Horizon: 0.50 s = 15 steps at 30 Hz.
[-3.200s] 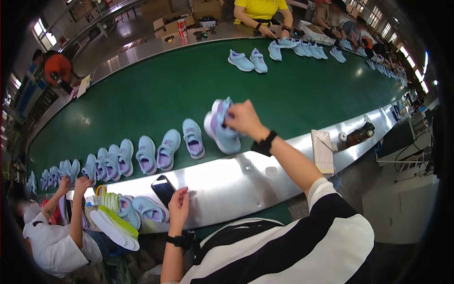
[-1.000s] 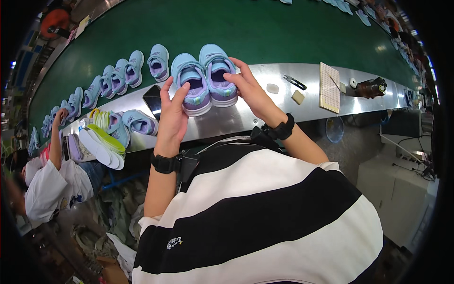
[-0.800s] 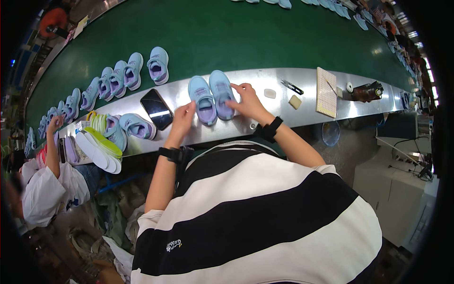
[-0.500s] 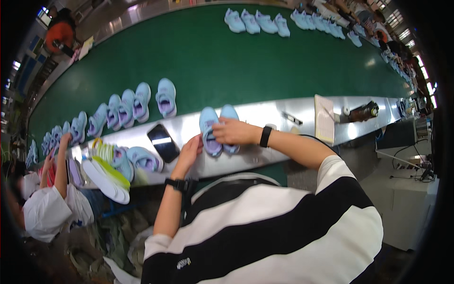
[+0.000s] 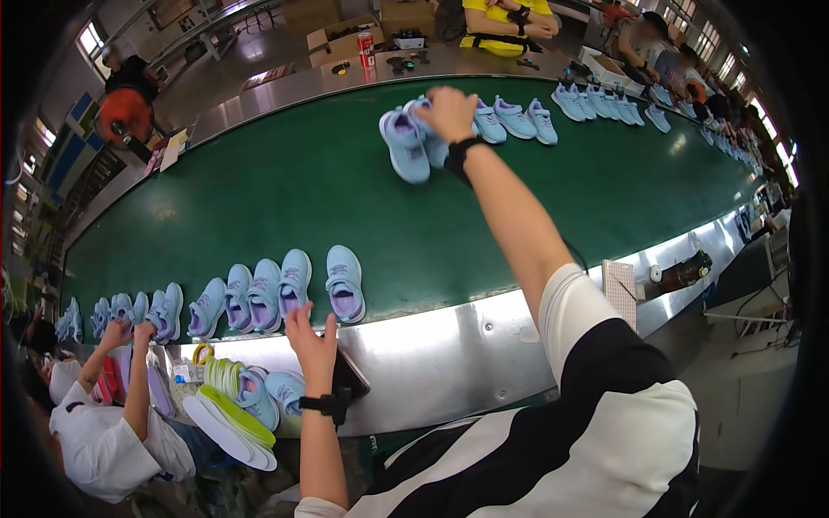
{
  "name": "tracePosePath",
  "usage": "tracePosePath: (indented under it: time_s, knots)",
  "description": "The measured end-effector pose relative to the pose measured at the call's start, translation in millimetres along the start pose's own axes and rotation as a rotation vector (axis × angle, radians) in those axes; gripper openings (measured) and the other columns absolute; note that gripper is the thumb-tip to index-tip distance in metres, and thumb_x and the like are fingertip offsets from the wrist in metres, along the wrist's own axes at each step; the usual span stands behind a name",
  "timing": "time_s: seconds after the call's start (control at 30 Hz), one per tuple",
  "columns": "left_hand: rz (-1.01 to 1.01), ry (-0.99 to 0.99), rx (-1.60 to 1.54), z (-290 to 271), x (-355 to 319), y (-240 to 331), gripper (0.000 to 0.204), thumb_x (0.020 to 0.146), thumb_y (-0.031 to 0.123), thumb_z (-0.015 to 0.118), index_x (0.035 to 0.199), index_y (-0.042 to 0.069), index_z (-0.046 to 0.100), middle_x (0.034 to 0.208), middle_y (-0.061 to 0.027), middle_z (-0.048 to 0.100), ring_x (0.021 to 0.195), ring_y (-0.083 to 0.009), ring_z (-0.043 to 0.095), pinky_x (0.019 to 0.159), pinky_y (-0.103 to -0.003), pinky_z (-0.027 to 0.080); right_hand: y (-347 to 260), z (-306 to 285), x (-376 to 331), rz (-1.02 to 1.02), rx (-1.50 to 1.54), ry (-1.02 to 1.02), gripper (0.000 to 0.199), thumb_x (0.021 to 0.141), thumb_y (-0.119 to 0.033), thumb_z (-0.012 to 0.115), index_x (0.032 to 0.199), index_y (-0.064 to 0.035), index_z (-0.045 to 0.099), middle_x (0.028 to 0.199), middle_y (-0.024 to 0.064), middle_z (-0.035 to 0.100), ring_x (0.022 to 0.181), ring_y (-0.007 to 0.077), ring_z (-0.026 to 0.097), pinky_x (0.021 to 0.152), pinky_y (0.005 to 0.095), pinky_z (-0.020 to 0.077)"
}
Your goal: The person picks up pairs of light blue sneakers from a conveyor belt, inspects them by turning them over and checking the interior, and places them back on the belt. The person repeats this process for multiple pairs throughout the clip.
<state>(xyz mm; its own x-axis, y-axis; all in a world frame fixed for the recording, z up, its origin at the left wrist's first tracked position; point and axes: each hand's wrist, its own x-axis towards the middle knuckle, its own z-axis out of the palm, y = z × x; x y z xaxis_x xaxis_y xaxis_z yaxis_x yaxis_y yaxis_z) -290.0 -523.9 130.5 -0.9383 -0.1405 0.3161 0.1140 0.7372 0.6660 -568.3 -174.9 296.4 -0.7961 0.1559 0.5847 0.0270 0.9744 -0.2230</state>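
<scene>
My right hand [image 5: 451, 112] reaches far across the green belt, fingers closed on a pair of light blue sneakers [image 5: 406, 154]. The pair looks tilted, and its right shoe is partly hidden and smeared by motion. Its soles seem at or just above the belt; I cannot tell which. My left hand [image 5: 311, 347] is open, fingers spread and empty, over the metal ledge [image 5: 440, 345]. Just beyond its fingertips stands a light blue sneaker with lilac lining [image 5: 345, 281], at the right end of a row of sneakers [image 5: 263, 289]. A dark phone [image 5: 352, 375] lies partly hidden behind my left wrist.
More sneakers [image 5: 518, 119] stand along the belt's far side. White and lime insoles [image 5: 229, 423] and loose shoes [image 5: 257, 397] lie left of my left forearm. Beside them, a co-worker in a white shirt [image 5: 121, 440] handles shoes. A notepad [image 5: 620, 289] and bottle [image 5: 685, 272] sit right.
The sneaker pair has gone from the metal ledge to the belt's far side in my right hand. My left hand has come off the pair and moved left, toward the near row. The view has tilted up.
</scene>
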Motion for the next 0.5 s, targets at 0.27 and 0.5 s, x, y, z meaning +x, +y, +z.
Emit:
tracePosePath:
  time_s: [0.27,0.5]
  knots:
    - [-0.117,-0.169,0.419,35,49,-26,0.067,0.068,0.039,0.077,0.126,0.012,0.056,0.101,-0.0178,0.065,0.099,-0.0361,0.059,0.097,-0.051,0.033,0,-76,-123,-0.204,0.862,-0.206,0.023,0.084,-0.026,0.072,0.091,-0.0039,0.071,0.075,0.0077,0.066,0.066,0.0163,0.06,0.061,0.0308,0.0487]
    - [0.121,-0.134,0.145,26,44,22,0.039,0.078,0.016,0.067,0.114,0.0,0.061,0.096,-0.0214,0.066,0.091,-0.0409,0.062,0.082,-0.048,0.049,28,-136,-349,0.11,0.848,-0.844,0.031,0.083,-0.026,0.074,0.103,-0.0034,0.073,0.084,0.0057,0.071,0.071,0.0125,0.061,0.066,0.0283,0.0501]
